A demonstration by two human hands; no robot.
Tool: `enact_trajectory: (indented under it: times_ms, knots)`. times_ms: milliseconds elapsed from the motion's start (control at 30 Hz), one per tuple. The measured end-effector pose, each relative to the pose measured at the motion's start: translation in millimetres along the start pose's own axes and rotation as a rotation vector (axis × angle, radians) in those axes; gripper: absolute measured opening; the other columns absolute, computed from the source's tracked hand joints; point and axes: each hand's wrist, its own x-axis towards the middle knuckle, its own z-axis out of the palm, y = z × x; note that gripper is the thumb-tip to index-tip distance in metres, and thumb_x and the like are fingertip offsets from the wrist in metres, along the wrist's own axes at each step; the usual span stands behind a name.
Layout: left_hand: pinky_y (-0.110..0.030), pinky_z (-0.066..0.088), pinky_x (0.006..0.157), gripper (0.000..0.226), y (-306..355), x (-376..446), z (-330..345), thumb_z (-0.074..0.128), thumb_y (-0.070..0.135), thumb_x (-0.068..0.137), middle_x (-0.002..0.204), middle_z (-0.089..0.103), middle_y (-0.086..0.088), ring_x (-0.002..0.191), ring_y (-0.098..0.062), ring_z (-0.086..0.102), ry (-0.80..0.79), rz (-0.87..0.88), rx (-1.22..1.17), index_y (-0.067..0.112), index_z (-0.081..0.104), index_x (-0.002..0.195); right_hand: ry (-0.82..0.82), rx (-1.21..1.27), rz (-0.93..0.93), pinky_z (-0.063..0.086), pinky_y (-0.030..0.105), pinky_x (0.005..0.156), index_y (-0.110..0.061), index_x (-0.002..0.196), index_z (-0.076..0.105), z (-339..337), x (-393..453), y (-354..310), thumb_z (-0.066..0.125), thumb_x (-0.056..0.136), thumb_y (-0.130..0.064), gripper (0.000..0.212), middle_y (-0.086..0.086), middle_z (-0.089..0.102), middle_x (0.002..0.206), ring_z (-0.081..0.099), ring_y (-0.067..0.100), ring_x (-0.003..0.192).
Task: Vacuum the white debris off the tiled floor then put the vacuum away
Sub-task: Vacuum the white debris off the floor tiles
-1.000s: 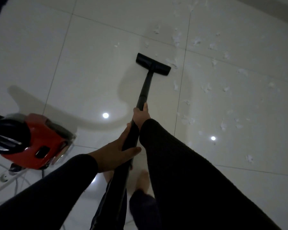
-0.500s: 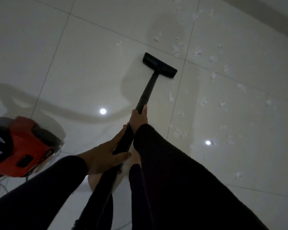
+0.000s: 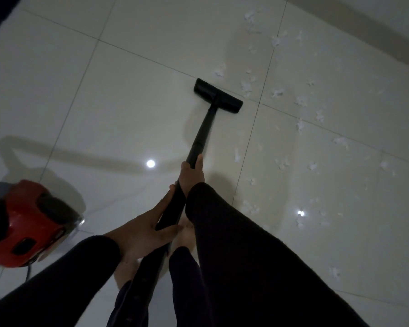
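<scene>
On pale tiles, both hands' grip [image 3: 191,174] around vacuum wand [image 3: 200,139], beside debris [image 3: 246,86].

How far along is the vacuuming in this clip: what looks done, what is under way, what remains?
Done: the tiles left of the black floor nozzle look free of scraps. In hand: right hand and left hand grip the black vacuum wand, nozzle on the floor. Left: white paper-like debris scattered to the right, then putting away the red canister vacuum.
</scene>
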Motion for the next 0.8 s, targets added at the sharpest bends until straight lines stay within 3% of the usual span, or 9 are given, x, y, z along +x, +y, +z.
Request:
enact_trajectory:
  times_ms: [100, 233, 367, 533, 600, 667, 800]
  knots:
    - [-0.015, 0.051, 0.059, 0.082, 6.6, 0.6, -1.2, 0.052, 0.031, 0.093, 0.075, 0.053, 0.015, 0.063, 0.001, 0.067, 0.016, -0.001, -0.049, 0.057, -0.01, 0.139, -0.024, -0.042, -0.01, 0.042, 0.033, 0.078, -0.041, 0.152, 0.0, -2.3, 0.1, -8.7, 0.035, 0.101, -0.031, 0.063, 0.008, 0.051, 0.119, 0.048, 0.012, 0.073]
    - [-0.015, 0.051, 0.059, 0.081, 16.7, 3.1, -7.9, 0.052, 0.036, 0.092, 0.075, 0.055, 0.014, 0.064, -0.002, 0.068, 0.015, -0.018, -0.027, 0.06, -0.011, 0.137, -0.013, -0.017, -0.001, 0.048, 0.035, 0.077, -0.043, 0.151, 0.001, -1.9, 6.0, -17.6, 0.036, 0.099, -0.03, 0.064, 0.002, 0.053, 0.097, 0.053, 0.017, 0.075]
    - [-0.013, 0.049, 0.067, 0.081, 27.5, 19.3, -17.9, 0.052, 0.041, 0.091, 0.076, 0.056, 0.017, 0.068, 0.0, 0.064, 0.013, -0.027, 0.016, 0.058, -0.011, 0.139, 0.003, -0.023, -0.004, 0.049, 0.035, 0.077, -0.042, 0.151, 0.0, -11.1, 15.7, -32.4, 0.035, 0.099, -0.031, 0.064, 0.01, 0.058, 0.113, 0.055, 0.02, 0.077]
    - [-0.02, 0.052, 0.071, 0.081, 41.4, 43.2, -28.7, 0.05, 0.041, 0.091, 0.082, 0.056, 0.016, 0.074, -0.004, 0.065, -0.023, -0.007, 0.035, 0.056, -0.014, 0.139, 0.053, -0.007, -0.005, 0.05, 0.037, 0.079, -0.043, 0.151, 0.0, -20.6, 30.9, -53.5, 0.036, 0.099, -0.031, 0.064, 0.009, 0.057, 0.104, 0.055, 0.019, 0.073]
    - [-0.021, 0.053, 0.072, 0.081, 46.3, 51.8, -35.3, 0.05, 0.041, 0.092, 0.096, 0.062, 0.006, 0.075, -0.005, 0.064, -0.031, 0.007, 0.048, 0.055, -0.014, 0.139, 0.052, -0.002, -0.009, 0.05, 0.038, 0.08, -0.042, 0.151, 0.001, -22.1, 37.1, -64.4, 0.037, 0.1, -0.031, 0.064, 0.009, 0.056, 0.107, 0.054, 0.019, 0.074]
    - [-0.02, 0.052, 0.074, 0.082, 52.7, 60.7, -45.2, 0.049, 0.041, 0.092, 0.125, 0.059, -0.008, 0.077, -0.004, 0.061, -0.05, 0.022, 0.052, 0.053, -0.016, 0.14, 0.052, -0.005, -0.009, 0.048, 0.037, 0.077, -0.042, 0.151, 0.001, -23.8, 43.7, -77.7, 0.037, 0.1, -0.031, 0.063, 0.006, 0.054, 0.103, 0.053, 0.017, 0.074]
    - [-0.018, 0.052, 0.073, 0.083, 66.8, 72.4, -66.0, 0.049, 0.039, 0.092, 0.139, 0.048, -0.006, 0.081, -0.003, 0.06, -0.062, 0.054, 0.031, 0.05, -0.017, 0.141, 0.056, 0.002, -0.018, 0.044, 0.034, 0.079, -0.04, 0.152, 0.001, -23.3, 51.8, -106.4, 0.037, 0.101, -0.03, 0.063, -0.001, 0.043, 0.084, 0.049, 0.014, 0.071]
